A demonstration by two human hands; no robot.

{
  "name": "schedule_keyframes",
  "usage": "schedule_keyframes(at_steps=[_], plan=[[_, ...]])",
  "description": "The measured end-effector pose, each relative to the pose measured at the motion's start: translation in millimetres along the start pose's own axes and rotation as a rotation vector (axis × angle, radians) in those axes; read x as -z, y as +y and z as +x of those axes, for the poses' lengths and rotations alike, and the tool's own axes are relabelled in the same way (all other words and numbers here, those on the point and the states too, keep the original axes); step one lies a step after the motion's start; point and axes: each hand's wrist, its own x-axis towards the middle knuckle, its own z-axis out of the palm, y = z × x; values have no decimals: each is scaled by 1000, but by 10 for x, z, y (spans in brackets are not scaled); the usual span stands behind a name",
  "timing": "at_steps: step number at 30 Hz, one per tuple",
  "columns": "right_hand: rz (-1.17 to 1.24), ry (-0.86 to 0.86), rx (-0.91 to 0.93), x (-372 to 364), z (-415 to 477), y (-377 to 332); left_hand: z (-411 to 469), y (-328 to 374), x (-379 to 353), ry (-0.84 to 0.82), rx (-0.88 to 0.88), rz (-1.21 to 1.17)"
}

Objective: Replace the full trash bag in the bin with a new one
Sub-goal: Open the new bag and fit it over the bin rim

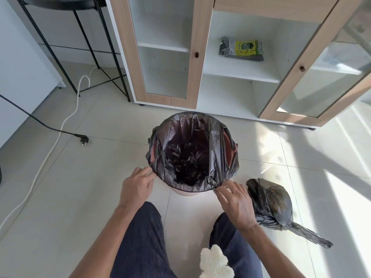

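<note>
Pink bin (183,192) at frame centre, on tiled floor (80,177). New black liner (192,149) already in it, mouth open, edge folded over the rim most of the way round; pink rim exposed at 3 and 9 o'clock of the bin.

Left hand (136,187) at 8 o'clock of the bin, fingertips pinching the liner edge at the rim. Right hand (234,201) at 4 o'clock, thumb and forefinger closed on the liner edge, other fingers splayed. Liner hem stretched taut between the two hands along the near rim.

Full trash bag (271,205) out of the bin, lying on the floor at 4 o'clock, just beside the right hand, neck knotted, tail pointing to 4 o'clock. Not touching the bin.

Cabinet (200,57) at 12 o'clock, right door swung open. Pack of bags (242,48) lying on the middle shelf, yellow-green label up.

Black wire stand (80,47) at 10 o'clock. White cable (60,127) and black cable with plug (83,138) on floor at 9 o'clock, well apart from the bin.

Dark trouser legs (140,237) at 6 o'clock, white fluffy item (214,261) between the knees.
</note>
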Motion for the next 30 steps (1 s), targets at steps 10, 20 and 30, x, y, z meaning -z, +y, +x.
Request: schedule_keyframes(at_steps=[10,20,30], plan=[[22,-131,-247,70,120,246,278,-101,82,-62,157,-63],[320,-53,-665,324,568,283,384,-8,24,-10,518,-527],[194,-292,-693,106,1290,181,846,251,-35,54,788,-698]])
